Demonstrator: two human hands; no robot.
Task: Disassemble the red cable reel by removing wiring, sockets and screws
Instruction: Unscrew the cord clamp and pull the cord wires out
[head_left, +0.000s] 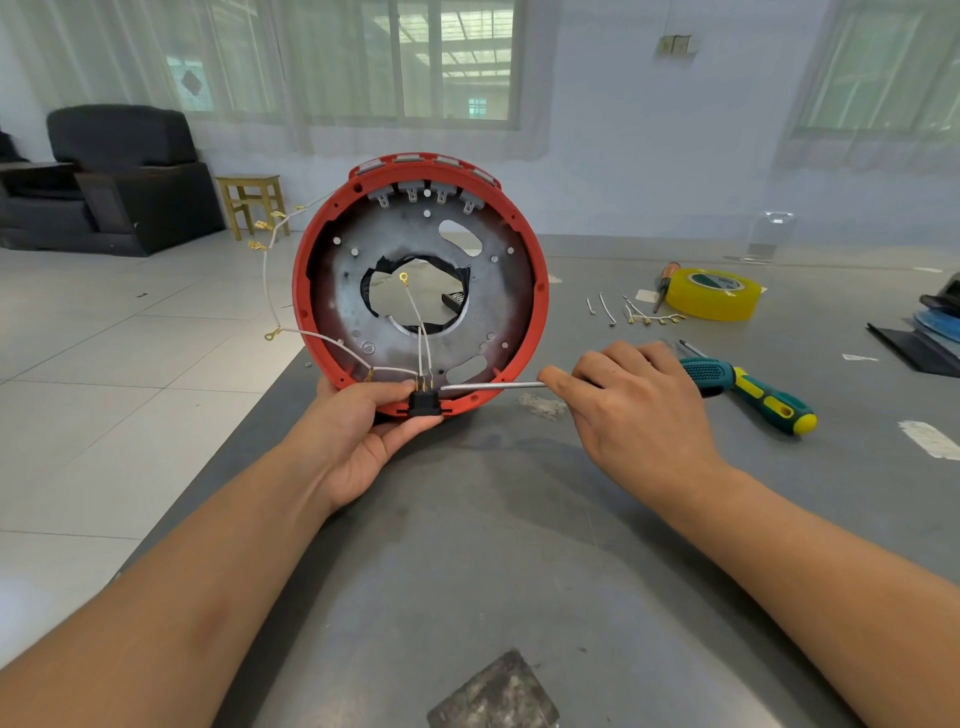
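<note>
Reel housing (421, 280), red, stood on edge at the near-left part of the grey table (519, 545), open side turned to me so the metal plate and its fittings are reachable. Black socket part (425, 402) sits at the bottom rim, white wires (422, 332) running up from its brass terminals. My left hand (363, 431) cups the rim from below, thumb and fingers pinching that black part to steady it against prying. My right hand (628, 395) grips a screwdriver (493, 385) low on the shaft, forefinger laid along it for control; the tip meets the part's right side, probably at a clip, though I cannot see the contact clearly. Four grey sockets (426, 195) remain along the top. Removed wire pieces (644, 314), yellow tape roll (714, 293) and a second screwdriver (769, 400) lie well apart to the right, kept out of the work.
</note>
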